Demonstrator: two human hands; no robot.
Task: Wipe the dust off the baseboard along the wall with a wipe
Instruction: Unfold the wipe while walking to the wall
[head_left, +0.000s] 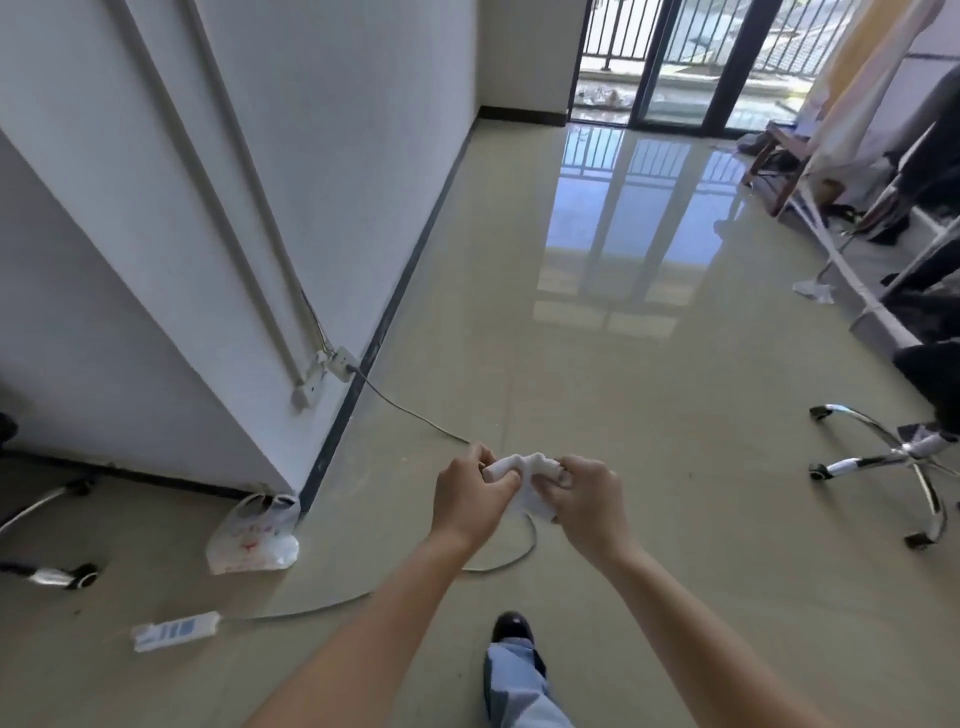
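The left hand (470, 501) and the right hand (584, 501) meet just below the middle of the frame. Each is clamped by its fingertips on one end of a crumpled white wipe (524, 483), which is bunched between them and held in the air well above the glossy beige tiled floor (649, 415).

The wipe touches nothing but the hands. It looks as though it is being unfolded or shaped for use, so the job seems to be at the preparing stage, with no wiping shown.

To the left, the dark baseboard strip (410, 270) runs from the wall corner at lower left up toward the top centre, well apart from the hands; its whole visible length seems left to do. A grey cord (415, 415) from the white wall socket (340, 361) and a white plastic bag (254, 540) lie near its closer end.
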